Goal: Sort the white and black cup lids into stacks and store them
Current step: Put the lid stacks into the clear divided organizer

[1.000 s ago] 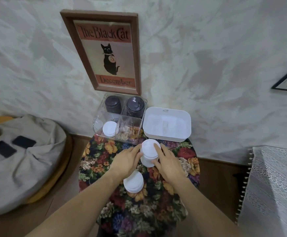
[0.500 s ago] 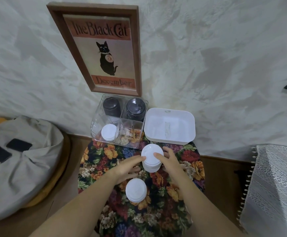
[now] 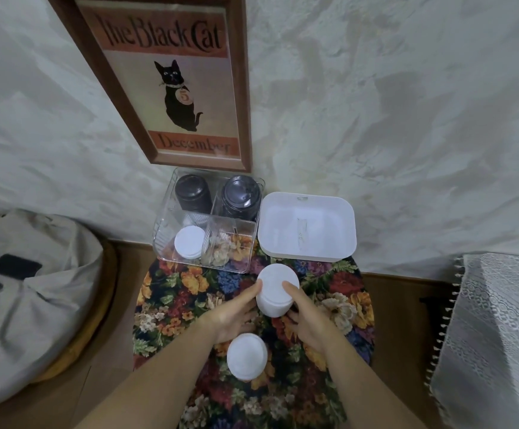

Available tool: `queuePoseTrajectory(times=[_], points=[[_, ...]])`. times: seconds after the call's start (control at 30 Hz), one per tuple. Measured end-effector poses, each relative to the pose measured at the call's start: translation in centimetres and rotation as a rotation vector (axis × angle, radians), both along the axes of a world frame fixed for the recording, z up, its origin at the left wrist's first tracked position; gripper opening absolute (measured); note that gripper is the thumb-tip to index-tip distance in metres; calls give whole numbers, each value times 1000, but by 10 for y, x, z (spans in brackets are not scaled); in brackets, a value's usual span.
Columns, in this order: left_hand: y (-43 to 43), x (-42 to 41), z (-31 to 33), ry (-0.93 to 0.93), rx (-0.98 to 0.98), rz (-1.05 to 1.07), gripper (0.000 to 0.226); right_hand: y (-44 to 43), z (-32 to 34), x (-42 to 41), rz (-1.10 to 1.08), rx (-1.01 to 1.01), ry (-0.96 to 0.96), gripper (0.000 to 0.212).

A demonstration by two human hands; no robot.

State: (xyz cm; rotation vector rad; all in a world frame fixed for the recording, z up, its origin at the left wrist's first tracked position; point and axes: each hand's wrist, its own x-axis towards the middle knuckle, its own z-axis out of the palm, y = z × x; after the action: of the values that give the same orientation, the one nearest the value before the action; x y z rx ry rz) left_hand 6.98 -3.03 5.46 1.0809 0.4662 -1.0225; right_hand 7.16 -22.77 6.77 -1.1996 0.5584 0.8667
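A tall stack of white lids [image 3: 275, 289] stands on the floral table between my hands. My left hand [image 3: 235, 312] holds its left side and my right hand [image 3: 306, 317] holds its right side, fingers curled around it. A second, shorter white stack [image 3: 247, 356] sits on the cloth just below my left wrist. In the clear divided bin [image 3: 162, 236] at the back, two black lid stacks [image 3: 193, 193] [image 3: 241, 196] fill the rear compartments and one white stack [image 3: 190, 242] sits in the front left one. The front right compartment holds no lids.
A white rectangular tub [image 3: 306, 230] stands right of the clear bin against the wall. A framed cat poster [image 3: 171, 82] hangs above. A grey cushion [image 3: 26, 298] lies on the floor at left, a patterned fabric [image 3: 499, 335] at right. The round table [image 3: 171, 292] is small.
Both hands have shifted lower on the tall white stack, and it now sits a little farther toward the bin. The view has moved closer.
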Motion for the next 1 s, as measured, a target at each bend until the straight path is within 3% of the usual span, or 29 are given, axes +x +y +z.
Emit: queuePoseTrajectory(times=[0.1,0.27,0.4,0.57,0.77,0.87,0.93,1.0], points=[[-5,2,2,-36,37,23,121,0,0,0,-45,5,-4,93],[-2,2,17,-81,29,69,109,6,25,5,25,-28,-105,60],[15,-4,38,-159,7,110,97,22,56,7,64,-60,-243,71],[32,-17,59,-246,10,129,98,32,88,1,91,-61,-367,54],[18,-15,74,-264,58,50,85,21,93,-5,35,-69,-317,50],[15,-10,68,-216,87,8,103,20,82,-3,4,-46,-212,38],[12,-5,66,-185,105,-29,109,15,68,-1,-13,-60,-150,45],[9,1,62,-167,110,-58,103,10,55,0,-34,-74,-132,70]])
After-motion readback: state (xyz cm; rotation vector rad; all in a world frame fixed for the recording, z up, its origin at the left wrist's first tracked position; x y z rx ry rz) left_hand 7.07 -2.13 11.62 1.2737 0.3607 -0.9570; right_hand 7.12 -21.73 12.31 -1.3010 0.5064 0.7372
